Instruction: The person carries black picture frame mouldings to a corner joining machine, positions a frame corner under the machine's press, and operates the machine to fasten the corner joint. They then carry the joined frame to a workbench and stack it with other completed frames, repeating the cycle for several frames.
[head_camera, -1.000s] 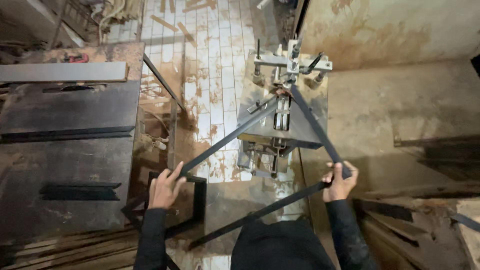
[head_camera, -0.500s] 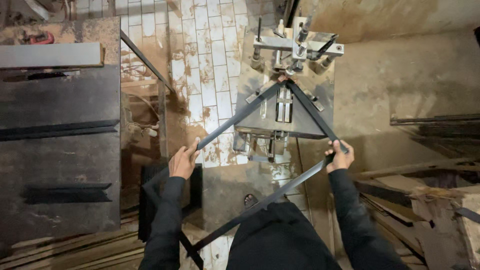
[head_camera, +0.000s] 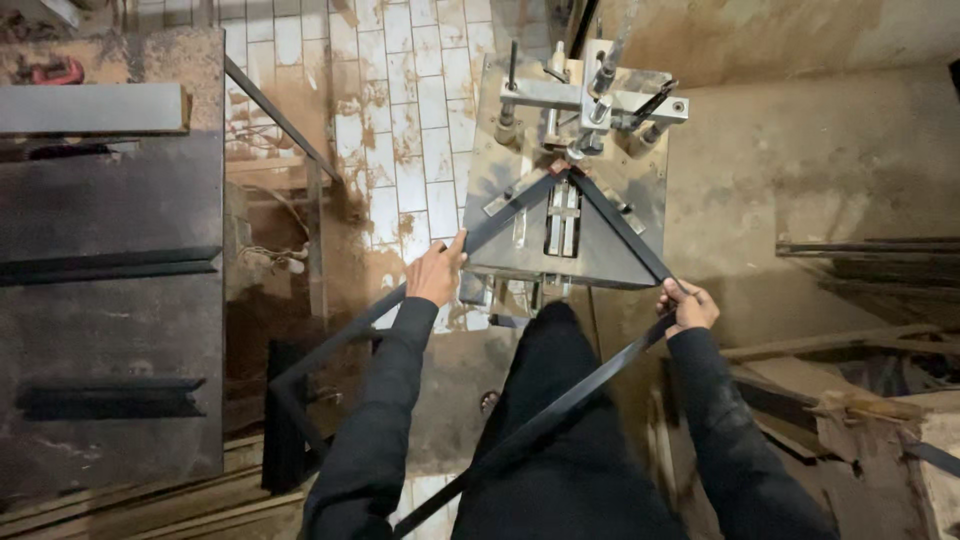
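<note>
Over dusty white floor tiles (head_camera: 405, 120), left hand (head_camera: 436, 272) and right hand (head_camera: 686, 305) fingers clasp a black metal frame (head_camera: 520, 205).

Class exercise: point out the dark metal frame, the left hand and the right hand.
dark metal frame (head_camera: 615, 218): head view, its right bar near the machine.
left hand (head_camera: 436, 273): head view, back of hand.
right hand (head_camera: 686, 305): head view, knuckles.

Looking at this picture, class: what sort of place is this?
Probably a metal frame workshop: a corner-joining machine holds a dark metal frame, both hands steady it, and more dark bars lie on the dusty floor.
</note>
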